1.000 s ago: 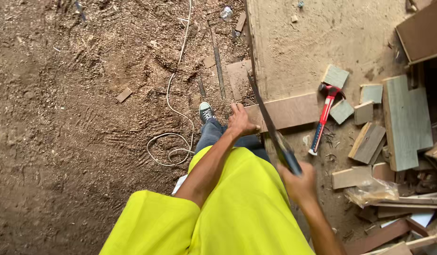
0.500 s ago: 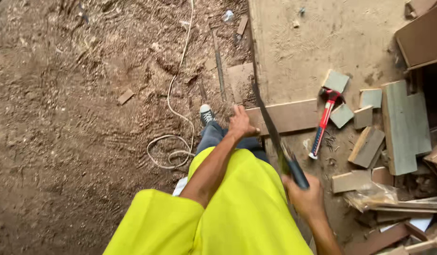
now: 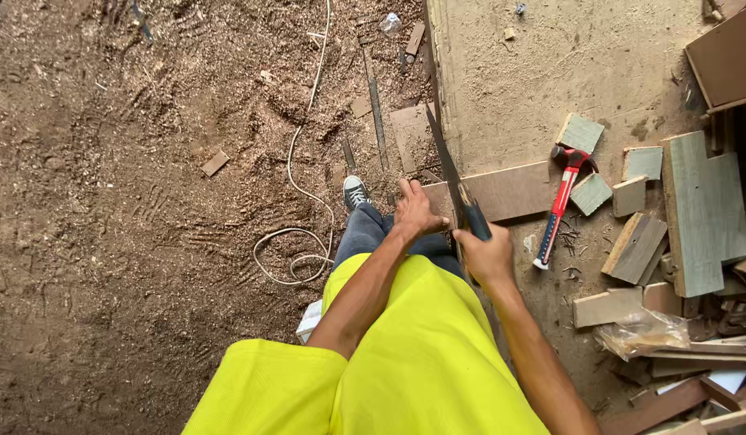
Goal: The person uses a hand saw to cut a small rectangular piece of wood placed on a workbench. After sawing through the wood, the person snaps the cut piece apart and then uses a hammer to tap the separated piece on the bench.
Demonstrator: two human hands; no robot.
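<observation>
While sawing: my right hand (image 3: 487, 256), gripping the saw (image 3: 453, 181), has pushed forward.
Left hand (image 3: 415, 213): still pressing the board (image 3: 510, 192), fingers spread.

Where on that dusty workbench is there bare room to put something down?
The widest free patch is the dusty top of the pale wooden workbench, bordered by its left edge, the brown board at the corner and the red-handled hammer below. Right of the hammer it is crowded with grey-green wood offcuts. The right hand saws beside the plank.
</observation>
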